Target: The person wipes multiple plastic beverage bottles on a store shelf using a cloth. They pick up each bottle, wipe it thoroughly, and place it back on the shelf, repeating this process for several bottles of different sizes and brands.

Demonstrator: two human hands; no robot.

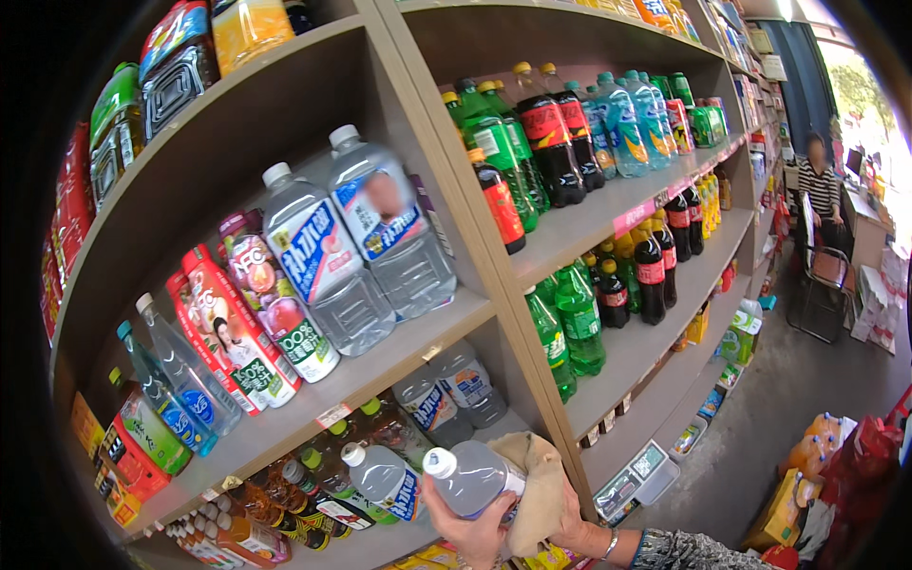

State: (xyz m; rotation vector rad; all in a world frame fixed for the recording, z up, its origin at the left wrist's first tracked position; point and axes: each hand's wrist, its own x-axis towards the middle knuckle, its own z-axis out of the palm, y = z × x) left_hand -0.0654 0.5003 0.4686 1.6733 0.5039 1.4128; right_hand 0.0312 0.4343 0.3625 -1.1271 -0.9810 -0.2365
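Observation:
My left hand (471,534) is wrapped round a large clear plastic bottle (471,475) with a white cap, held tilted in front of the lower shelf. Against the bottle's right side lies a tan cloth (532,489), bunched up. My right hand (573,522) grips that cloth from the right; most of its fingers are hidden behind it. A bracelet (611,543) circles the right wrist below a patterned sleeve. Just left of the held bottle, a similar white-capped bottle (385,483) stands on the lower shelf, and more clear bottles (465,380) are behind.
Two large clear bottles (313,256), juice cartons (223,328) and glass bottles (190,366) fill the shelf above. Soda bottles (556,142) line the right shelves. A plastic bin (655,480) sits low by the aisle. Bags (860,475) lie at right; a person (819,190) sits farther back.

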